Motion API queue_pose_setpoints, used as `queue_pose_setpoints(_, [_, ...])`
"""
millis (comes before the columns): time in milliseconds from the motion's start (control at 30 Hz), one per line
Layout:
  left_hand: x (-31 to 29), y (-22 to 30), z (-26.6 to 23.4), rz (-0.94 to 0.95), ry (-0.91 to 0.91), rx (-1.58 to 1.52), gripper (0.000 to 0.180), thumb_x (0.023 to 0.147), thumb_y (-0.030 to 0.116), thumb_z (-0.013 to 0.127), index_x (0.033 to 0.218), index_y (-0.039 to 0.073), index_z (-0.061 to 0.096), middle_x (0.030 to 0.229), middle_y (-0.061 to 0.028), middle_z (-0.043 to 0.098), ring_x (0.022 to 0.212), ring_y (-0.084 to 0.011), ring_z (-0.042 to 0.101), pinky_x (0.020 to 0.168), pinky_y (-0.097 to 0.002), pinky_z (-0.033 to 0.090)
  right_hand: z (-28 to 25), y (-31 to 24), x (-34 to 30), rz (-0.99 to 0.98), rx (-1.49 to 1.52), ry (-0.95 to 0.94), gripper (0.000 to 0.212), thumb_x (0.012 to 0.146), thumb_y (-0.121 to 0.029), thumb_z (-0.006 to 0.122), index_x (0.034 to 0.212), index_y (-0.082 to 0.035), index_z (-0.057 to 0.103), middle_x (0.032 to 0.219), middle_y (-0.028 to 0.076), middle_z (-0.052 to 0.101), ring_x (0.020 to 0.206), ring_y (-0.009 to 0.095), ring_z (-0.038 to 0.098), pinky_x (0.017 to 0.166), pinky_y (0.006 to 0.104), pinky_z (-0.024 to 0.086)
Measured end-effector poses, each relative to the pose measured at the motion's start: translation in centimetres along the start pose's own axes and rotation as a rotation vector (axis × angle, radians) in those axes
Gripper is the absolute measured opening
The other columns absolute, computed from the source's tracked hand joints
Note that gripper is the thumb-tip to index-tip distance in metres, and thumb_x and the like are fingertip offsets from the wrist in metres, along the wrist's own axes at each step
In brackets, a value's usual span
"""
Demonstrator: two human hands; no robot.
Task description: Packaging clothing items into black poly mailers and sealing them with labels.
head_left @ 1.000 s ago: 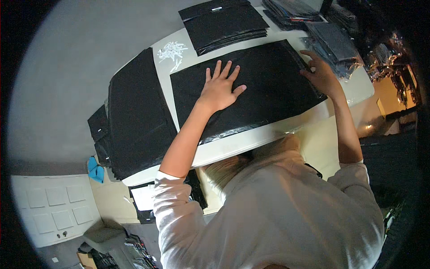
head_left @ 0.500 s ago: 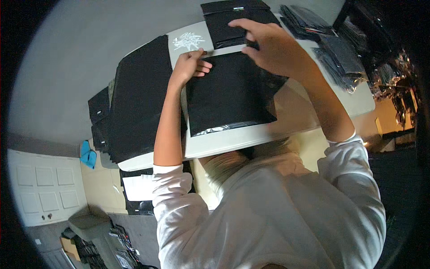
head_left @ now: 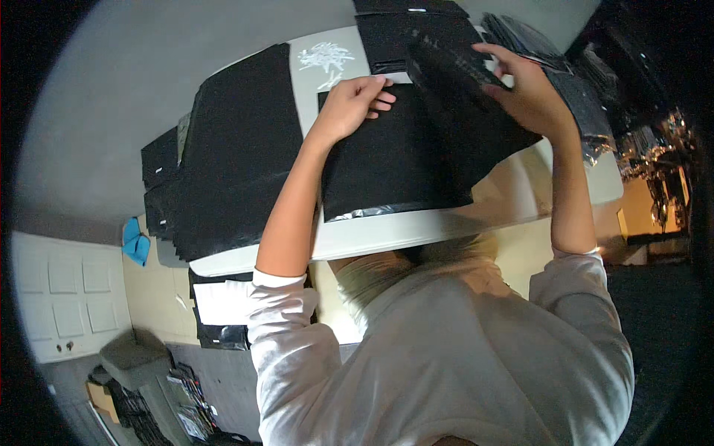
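A black sheet-like piece (head_left: 372,167) with a shiny plastic lower edge lies in front of me on the white table. My left hand (head_left: 351,106) is over its top edge, thumb against forefinger and the other fingers curled; what they hold, if anything, I cannot make out. Toward the right, a thin black sheet (head_left: 461,100) stands raised and tilted, blurred by motion. My right hand (head_left: 529,85) grips this sheet at its upper right edge, fingers bent round it. Beyond my left hand lies a pile of small white strips (head_left: 324,56).
A tall stack of black pieces (head_left: 234,156) covers the table's left. More black pieces (head_left: 379,37) lie at the far side, and plastic-wrapped dark packs (head_left: 584,108) at the right. The white table's (head_left: 387,239) front edge runs close to my body.
My right hand has moved right and down, and the thin black sheet now stands raised beside it. My left hand has shifted right along the top edge, away from the white strips.
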State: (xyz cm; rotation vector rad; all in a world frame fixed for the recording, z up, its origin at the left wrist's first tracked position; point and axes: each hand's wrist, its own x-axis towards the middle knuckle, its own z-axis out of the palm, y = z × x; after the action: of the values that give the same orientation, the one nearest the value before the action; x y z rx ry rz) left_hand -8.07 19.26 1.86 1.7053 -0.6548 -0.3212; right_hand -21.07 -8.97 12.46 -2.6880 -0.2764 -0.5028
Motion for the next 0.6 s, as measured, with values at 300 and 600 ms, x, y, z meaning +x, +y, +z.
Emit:
queue_pose_setpoints(300, [-1.3,2.5,5.5,0.283,-0.09,0.594,0.042,0.1,0.031,0.057,0.127,0.0,0.066,0.132,-0.0243,0.062,0.132,-0.0365,0.053,0.112,-0.0425,0.043,-0.8,13.8,-9.4,0.457,0.107,0.039,0.06,0.079,-0.009,0.082,0.135,-0.008,0.06,0.085,0.006,0.06,0.08,0.018,0.057,0.077,0.0327,0.05])
queue_pose_setpoints(600, [3.4,3.2,13.2,0.405,-0.285,0.794,0.05,0.102,0.028,0.054,0.14,-0.004,0.054,0.148,-0.0233,0.049,0.142,-0.0363,0.041,0.118,-0.0437,0.036,1.8,16.4,-12.8,0.515,0.258,0.093,0.06,0.079,-0.008,0.079,0.135,-0.005,0.058,0.092,0.018,0.071,0.086,0.028,0.07,0.079,0.039,0.055])
